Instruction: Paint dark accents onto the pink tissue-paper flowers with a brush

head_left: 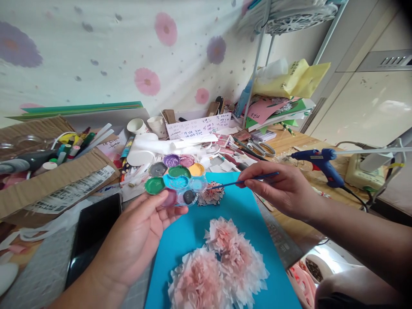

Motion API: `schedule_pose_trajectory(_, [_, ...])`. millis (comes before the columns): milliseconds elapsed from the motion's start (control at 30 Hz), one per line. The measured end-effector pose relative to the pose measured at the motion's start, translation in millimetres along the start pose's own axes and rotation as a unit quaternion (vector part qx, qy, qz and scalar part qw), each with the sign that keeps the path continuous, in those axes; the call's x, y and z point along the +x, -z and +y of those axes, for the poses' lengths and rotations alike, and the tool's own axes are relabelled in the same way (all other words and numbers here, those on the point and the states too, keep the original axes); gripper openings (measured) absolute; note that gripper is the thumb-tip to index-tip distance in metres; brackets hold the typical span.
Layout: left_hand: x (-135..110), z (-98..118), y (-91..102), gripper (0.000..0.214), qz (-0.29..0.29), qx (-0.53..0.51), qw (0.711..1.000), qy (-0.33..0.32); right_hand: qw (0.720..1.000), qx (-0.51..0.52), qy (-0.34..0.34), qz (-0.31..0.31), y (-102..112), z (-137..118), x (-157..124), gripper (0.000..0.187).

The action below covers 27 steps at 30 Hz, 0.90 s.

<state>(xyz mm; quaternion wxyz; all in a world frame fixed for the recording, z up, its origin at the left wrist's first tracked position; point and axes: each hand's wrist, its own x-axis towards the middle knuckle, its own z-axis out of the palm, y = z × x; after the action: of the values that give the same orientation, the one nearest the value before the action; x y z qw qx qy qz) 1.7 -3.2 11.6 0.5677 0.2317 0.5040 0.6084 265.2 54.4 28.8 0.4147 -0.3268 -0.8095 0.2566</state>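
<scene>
My left hand (141,223) grips a clear flower-shaped paint palette (177,182) by its near edge, thumb on top. Its wells hold purple, pink, yellow, green, blue, grey and black paint. Between the thumb and fingers of my right hand (273,182) is a thin blue paintbrush (254,178). The brush tip points left, close to the palette's right rim; I cannot tell whether they touch. Below both hands lies a blue sheet (180,240) bearing fluffy pale pink paper flowers (209,274). Behind the brush tip a smaller, dark-edged paper flower (210,195) is partly covered by the palette.
A cardboard box (64,189) of pens and a black phone (92,236) lie on the left. Paper cups (137,127), scissors (262,148) and scattered craft pieces crowd the back. A blue glue gun (322,165) and a power strip (363,169) stand at right.
</scene>
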Motion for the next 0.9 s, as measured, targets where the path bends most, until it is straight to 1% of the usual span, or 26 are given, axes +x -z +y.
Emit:
schedule_pose_trajectory(100, [2.1,-2.4,1.9,0.016,-0.002,-0.006,1.000,-0.010,0.996,0.036,-0.010,0.079,3.6,0.0,-1.4,0.007])
schedule_pose_trajectory(167, [2.1,-3.5,2.2,0.018,-0.006,-0.006,1.000,-0.014,0.986,0.091,-0.016,0.140,5.2,-1.7,-2.7,0.007])
schedule_pose_trajectory(200, [1.7,-3.9,2.1,0.018,-0.007,-0.006,1.000,-0.015,0.980,0.123,-0.016,0.159,5.4,-3.3,-3.4,0.009])
schedule_pose_trajectory(233, [1.3,-4.2,2.1,0.018,-0.008,-0.005,1.000,-0.016,0.975,0.150,-0.013,0.164,5.1,-5.5,-4.1,0.010])
schedule_pose_trajectory(267, [0.9,-4.3,2.1,0.019,-0.009,-0.004,1.000,-0.016,0.973,0.170,-0.008,0.158,4.5,-8.1,-4.7,0.010])
schedule_pose_trajectory(333, [0.3,-4.4,2.2,0.020,-0.011,-0.003,1.000,-0.015,0.978,0.174,0.012,0.117,2.4,-14.2,-5.5,0.009])
schedule_pose_trajectory(433, [0.4,-4.5,2.3,0.022,-0.012,0.002,1.000,-0.011,0.991,0.120,0.049,0.046,-1.4,-20.8,-5.5,0.009])
schedule_pose_trajectory(500, [0.8,-4.8,2.2,0.021,-0.013,0.002,1.000,-0.009,0.994,0.095,0.056,0.025,-3.3,-21.5,-5.0,0.009])
schedule_pose_trajectory(533, [0.9,-5.0,2.2,0.021,-0.014,0.001,1.000,-0.009,0.994,0.099,0.049,0.025,-3.9,-20.9,-4.7,0.008])
schedule_pose_trajectory(600, [1.0,-5.4,2.5,0.020,-0.016,-0.002,1.000,-0.011,0.989,0.138,0.024,0.041,-4.6,-18.2,-4.0,0.007])
schedule_pose_trajectory(767, [2.0,-5.1,4.2,0.019,-0.015,-0.007,1.000,-0.017,0.954,0.285,-0.039,0.086,-3.7,-8.5,-0.7,0.005])
schedule_pose_trajectory(833, [3.4,-4.1,4.2,0.018,-0.008,-0.010,1.000,-0.025,0.946,0.303,-0.052,0.101,-2.8,-3.7,0.4,0.007])
schedule_pose_trajectory(900, [4.9,-2.9,3.6,0.017,-0.001,-0.013,0.999,-0.035,0.950,0.288,-0.057,0.107,-1.9,0.9,0.9,0.006])
